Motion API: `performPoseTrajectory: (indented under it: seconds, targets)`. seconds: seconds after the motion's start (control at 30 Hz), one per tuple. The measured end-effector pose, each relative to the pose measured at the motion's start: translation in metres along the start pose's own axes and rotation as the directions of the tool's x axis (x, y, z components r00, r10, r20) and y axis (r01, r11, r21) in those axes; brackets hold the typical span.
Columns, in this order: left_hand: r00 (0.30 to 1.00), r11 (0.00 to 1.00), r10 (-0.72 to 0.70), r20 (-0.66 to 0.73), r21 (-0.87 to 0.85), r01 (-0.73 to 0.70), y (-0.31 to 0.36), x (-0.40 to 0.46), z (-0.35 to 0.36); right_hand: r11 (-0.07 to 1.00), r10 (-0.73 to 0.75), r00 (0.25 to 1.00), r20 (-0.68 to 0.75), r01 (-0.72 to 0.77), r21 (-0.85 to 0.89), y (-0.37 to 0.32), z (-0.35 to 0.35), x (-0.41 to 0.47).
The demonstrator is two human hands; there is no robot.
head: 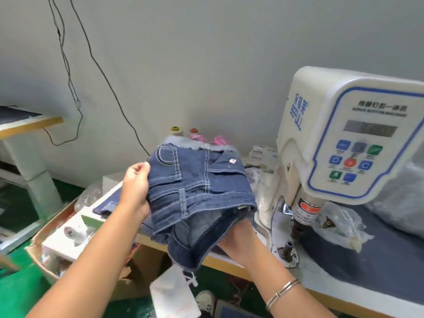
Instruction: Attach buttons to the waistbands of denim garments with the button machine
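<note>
A small dark denim garment [197, 193] with a frayed pale hem hangs in the air left of the button machine [348, 143]. My left hand [135, 189] grips its left side, thumb on top of the fabric. Under the garment's lower right edge my right hand [238, 235] holds it, with the fingers hidden inside the folds. The machine's punch head [300, 226] stands above the lower die post [288, 247] on the table; nothing lies between them.
A dark cloth covers the table [344, 260] right of the machine, with crumpled clear plastic bags [339, 223] on it. Thread cones [175, 130] stand at the wall. Cardboard boxes [68, 237] with packaging sit lower left. Cables hang on the wall.
</note>
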State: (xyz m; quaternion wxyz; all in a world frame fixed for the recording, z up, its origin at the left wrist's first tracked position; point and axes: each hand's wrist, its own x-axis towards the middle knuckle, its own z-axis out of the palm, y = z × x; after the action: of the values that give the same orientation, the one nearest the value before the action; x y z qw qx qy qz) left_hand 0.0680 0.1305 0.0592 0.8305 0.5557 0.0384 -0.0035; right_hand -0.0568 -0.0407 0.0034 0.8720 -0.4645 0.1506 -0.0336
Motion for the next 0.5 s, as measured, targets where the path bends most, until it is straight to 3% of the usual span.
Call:
performPoseTrajectory:
  seconds: [0.17, 0.27, 0.33, 0.4, 0.43, 0.5]
  targets:
    - [0.973, 0.900, -0.224, 0.060, 0.396, 0.183, -0.042, 0.021, -0.001, 0.979, 0.045, 0.998, -0.050, -0.034, 0.203, -0.013, -0.009, 0.010]
    - [0.946, 0.804, -0.298, 0.130, 0.569, 0.175, -0.063, 0.017, -0.006, 0.954, 0.002, 1.000, 0.007, -0.004, 0.299, -0.015, -0.012, 0.013]
    - [0.968, 0.715, -0.203, 0.145, 0.697, 0.046, -0.068, 0.014, -0.007, 0.955, -0.035, 0.997, 0.076, 0.011, 0.295, -0.019, -0.013, 0.010]
    - [0.981, 0.637, 0.050, 0.189, 0.750, -0.177, -0.063, 0.003, -0.007, 0.967, -0.077, 0.991, 0.112, 0.047, 0.249, -0.023, -0.008, 0.007]
    - [0.943, 0.638, 0.176, 0.283, 0.697, -0.329, -0.057, -0.009, -0.006, 0.975, -0.079, 0.988, 0.131, 0.049, 0.216, -0.024, -0.005, 0.006]
    - [0.777, 0.638, 0.270, 0.568, 0.499, -0.587, -0.041, -0.035, -0.003, 0.984, -0.077, 0.984, 0.160, 0.049, 0.168, -0.027, 0.001, 0.003]
